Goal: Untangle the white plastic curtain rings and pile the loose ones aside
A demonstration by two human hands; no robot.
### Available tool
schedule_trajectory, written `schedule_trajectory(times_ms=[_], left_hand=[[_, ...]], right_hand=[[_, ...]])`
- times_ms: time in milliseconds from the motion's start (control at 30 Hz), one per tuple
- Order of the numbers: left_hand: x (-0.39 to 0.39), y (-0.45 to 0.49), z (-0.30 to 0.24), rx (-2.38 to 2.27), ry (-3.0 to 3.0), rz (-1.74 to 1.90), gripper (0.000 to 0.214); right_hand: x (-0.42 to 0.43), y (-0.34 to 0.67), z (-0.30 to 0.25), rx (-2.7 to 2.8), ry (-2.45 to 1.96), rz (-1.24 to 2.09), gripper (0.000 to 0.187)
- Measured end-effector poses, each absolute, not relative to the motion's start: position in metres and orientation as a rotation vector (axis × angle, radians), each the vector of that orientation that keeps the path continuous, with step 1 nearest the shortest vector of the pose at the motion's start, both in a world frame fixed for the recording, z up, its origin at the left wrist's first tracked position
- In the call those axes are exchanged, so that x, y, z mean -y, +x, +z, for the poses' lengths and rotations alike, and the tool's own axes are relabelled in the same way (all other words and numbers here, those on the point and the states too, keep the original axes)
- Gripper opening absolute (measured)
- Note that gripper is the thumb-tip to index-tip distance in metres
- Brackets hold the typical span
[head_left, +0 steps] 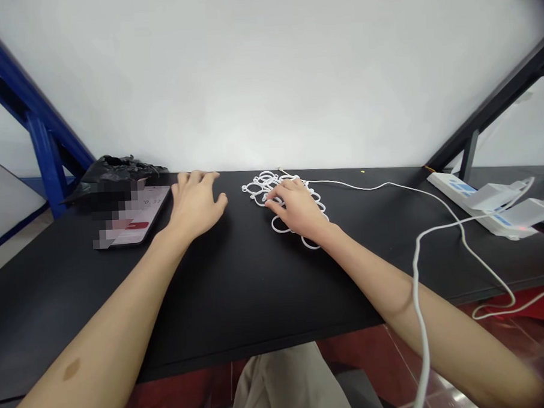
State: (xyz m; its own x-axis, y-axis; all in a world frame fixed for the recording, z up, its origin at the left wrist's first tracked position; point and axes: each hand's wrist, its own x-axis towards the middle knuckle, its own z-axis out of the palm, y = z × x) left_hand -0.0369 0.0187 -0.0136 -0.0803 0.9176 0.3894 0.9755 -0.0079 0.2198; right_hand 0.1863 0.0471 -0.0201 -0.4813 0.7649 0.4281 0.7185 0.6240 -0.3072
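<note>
A small pile of white plastic rings (279, 225) with little loops on their edges lies on the black table. My right hand (297, 208) rests over the pile from the right, its bent fingers and thumb closed on a ring at the pile's left side. The palm and fingers hide part of the pile. My left hand (195, 201) is open and empty, fingers spread over the table, to the left of the rings and just beside a phone (149, 224).
A crumpled black plastic bag (121, 168) lies behind the phone. On the right, a white power strip (461, 199) holds plugged-in chargers. A white cable (417, 282) hangs in front of my right forearm; another cable (388, 184) runs across the table. A white panel (266, 78) stands behind.
</note>
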Motion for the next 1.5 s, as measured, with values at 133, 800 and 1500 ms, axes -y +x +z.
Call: schedule_trajectory(times_ms=[133,800,1500], left_hand=[[-0.012,-0.02,-0.012,1.87,-2.446,-0.863,0.051],[-0.008,-0.009,-0.014,1.726,-2.686,-0.781,0.018],[-0.01,-0.016,-0.005,2.275,-2.529,-1.416,0.021]], right_hand=[[-0.043,0.18,-0.016,2.042,-1.032,0.511,0.015],[-0.039,0.175,-0.017,1.774,-1.014,0.981,0.019],[-0.042,0.178,-0.018,1.881,-1.076,0.644,0.015]])
